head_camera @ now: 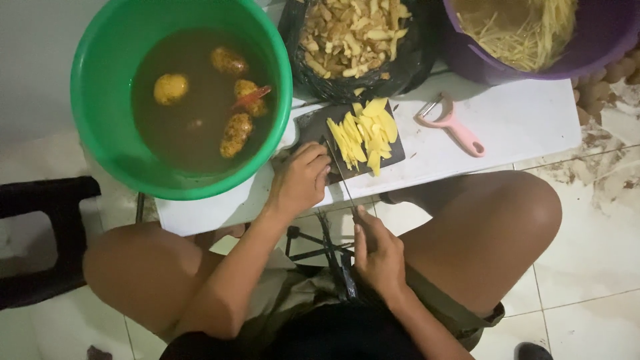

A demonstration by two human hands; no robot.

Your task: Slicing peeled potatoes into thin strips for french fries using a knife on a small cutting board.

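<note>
Head view: right hand (378,257) grips knife (341,179); left hand (300,180) curled, steadying board (313,127) beside potato strips (364,137).

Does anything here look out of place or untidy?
Yes. A red-handled tool floats in the murky brown water of the green plastic bucket among the potatoes. Brown dirt is smeared across the white floor tiles at right.

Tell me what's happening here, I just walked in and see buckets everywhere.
A seated person is cutting potato on a dark cutting board on a low white table. The right hand holds a knife, its blade reaching the yellow potato strips; the left hand rests on the board's near edge. A green bucket holds whole potatoes in murky water, a black bag holds peelings, a purple tub holds cut strips, and a pink peeler lies nearby.
</note>
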